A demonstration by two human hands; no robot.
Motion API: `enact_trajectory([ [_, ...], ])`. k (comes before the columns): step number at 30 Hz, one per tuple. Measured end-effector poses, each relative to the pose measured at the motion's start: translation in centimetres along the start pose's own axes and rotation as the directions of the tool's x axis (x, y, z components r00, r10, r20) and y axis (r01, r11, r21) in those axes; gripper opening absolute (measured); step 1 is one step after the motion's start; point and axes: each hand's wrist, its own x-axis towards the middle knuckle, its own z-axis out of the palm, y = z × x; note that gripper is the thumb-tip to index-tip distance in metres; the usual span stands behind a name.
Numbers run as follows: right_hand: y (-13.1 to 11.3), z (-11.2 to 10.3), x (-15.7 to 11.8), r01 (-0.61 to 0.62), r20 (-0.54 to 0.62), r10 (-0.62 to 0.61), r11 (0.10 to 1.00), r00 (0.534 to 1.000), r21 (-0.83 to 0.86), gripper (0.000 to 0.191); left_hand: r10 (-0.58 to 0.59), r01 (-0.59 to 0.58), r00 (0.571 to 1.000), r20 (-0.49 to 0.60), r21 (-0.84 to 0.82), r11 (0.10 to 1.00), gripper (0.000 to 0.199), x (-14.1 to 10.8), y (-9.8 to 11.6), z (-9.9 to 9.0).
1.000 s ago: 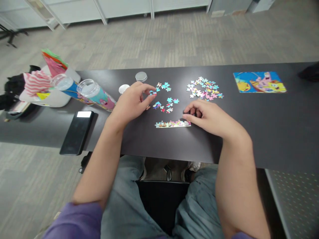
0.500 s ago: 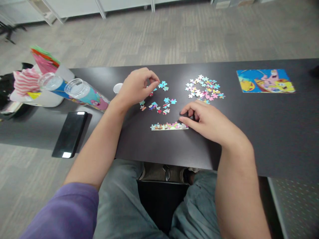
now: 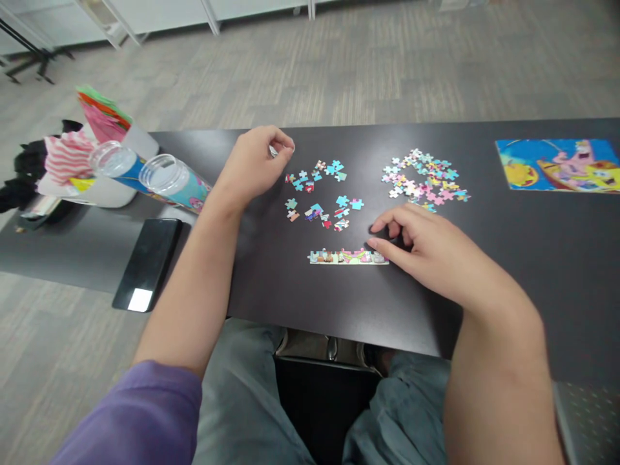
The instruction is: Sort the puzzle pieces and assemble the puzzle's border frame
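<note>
My left hand (image 3: 259,161) is closed in a pinch at the back of the dark table, with parts of a white disc (image 3: 273,151) showing between and beyond its fingers. Just right of it, loose puzzle pieces (image 3: 334,168) lie in small groups. A joined strip of pieces (image 3: 341,258) lies flat nearer the front edge. My right hand (image 3: 411,242) hovers by the strip's right end, thumb and fingers apart and nothing between them. Beyond that hand is a larger pile of loose pieces (image 3: 426,177).
Two clear-topped tubes (image 3: 172,181) and a white container (image 3: 140,139) with coloured items stand at the left. A black phone (image 3: 148,263) lies near the left front edge. On the right lies a cartoon picture (image 3: 557,166). The dark table (image 3: 300,303) ends before my knees.
The view has shifted, so the table items appear farther right. My left hand has moved left relative to the loose pieces, uncovering several, and the white disc now shows at its fingers.
</note>
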Motion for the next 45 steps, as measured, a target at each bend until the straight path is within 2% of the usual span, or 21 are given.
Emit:
enact_trajectory([
  [7,0.0,0.4,0.0,0.02,-0.023,-0.021,0.998,1.0,-0.056,0.017,0.011,-0.014,0.996,0.094,0.039,0.999,0.007,-0.6,-0.3,-0.9],
  [17,0.2,0.1,-0.1,0.017,-0.014,-0.017,0.998,1.0,-0.06,0.019,0.018,-0.037,0.982,0.19,0.093,0.995,0.008,-0.8,0.4,0.8],
  [25,0.2,0.5,-0.2,0.046,-0.033,-0.049,0.994,0.998,-0.095,0.015,0.031,-0.044,0.978,0.206,0.063,0.997,0.01,-0.8,0.4,1.1],
  [30,0.1,0.4,-0.2,0.035,-0.025,-0.038,0.995,0.999,-0.095,0.018,0.021,-0.039,0.973,0.23,0.074,0.996,0.019,-0.9,0.7,1.1],
  [35,0.0,0.3,-0.2,0.038,-0.02,-0.041,0.994,0.999,-0.099,0.016,0.025,-0.039,0.981,0.191,0.07,0.997,0.026,-1.0,0.6,1.1],
  [40,-0.3,0.3,-0.3,0.022,-0.013,-0.023,0.995,1.0,-0.097,0.014,0.027,-0.033,0.996,0.081,0.069,0.997,0.012,-0.7,0.6,1.3],
  [45,-0.4,0.5,-0.3,0.026,-0.027,-0.029,0.995,0.999,-0.101,0.016,0.09,-0.094,0.993,0.071,0.06,0.994,0.028,-0.6,1.0,2.9],
])
